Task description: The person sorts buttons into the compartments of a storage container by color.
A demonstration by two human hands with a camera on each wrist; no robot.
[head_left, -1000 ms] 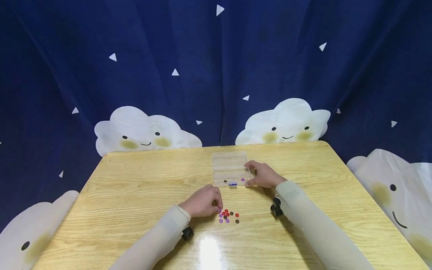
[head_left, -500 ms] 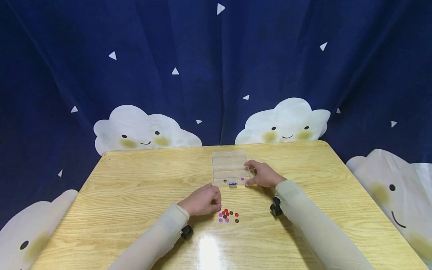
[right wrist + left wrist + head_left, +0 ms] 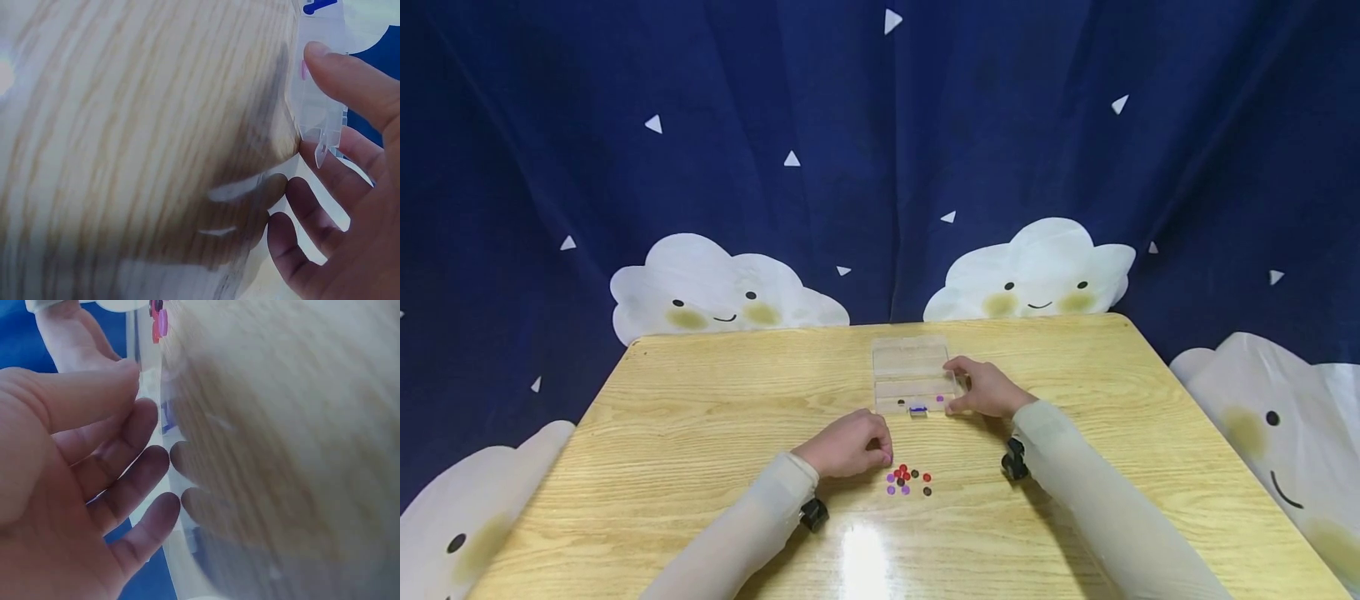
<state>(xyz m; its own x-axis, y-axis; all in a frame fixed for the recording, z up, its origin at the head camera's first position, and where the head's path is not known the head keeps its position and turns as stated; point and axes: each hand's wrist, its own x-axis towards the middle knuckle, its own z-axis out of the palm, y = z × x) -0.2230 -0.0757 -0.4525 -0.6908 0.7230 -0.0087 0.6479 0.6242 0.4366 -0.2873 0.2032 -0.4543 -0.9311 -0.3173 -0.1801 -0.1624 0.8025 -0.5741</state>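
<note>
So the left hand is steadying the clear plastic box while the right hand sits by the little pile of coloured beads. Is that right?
The hands are swapped. In the head view the right hand touches the clear plastic box at its right side, while the left hand sits by the little pile of coloured beads on the wooden table.

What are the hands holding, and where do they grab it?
The right hand holds the clear plastic box by its right side. The left hand, fingers curled beside the little beads, shows nothing in its fingers.

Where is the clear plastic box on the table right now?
In the head view, the clear plastic box lies open past the table's middle, the right hand holding its right edge, beyond the small beads.
</note>
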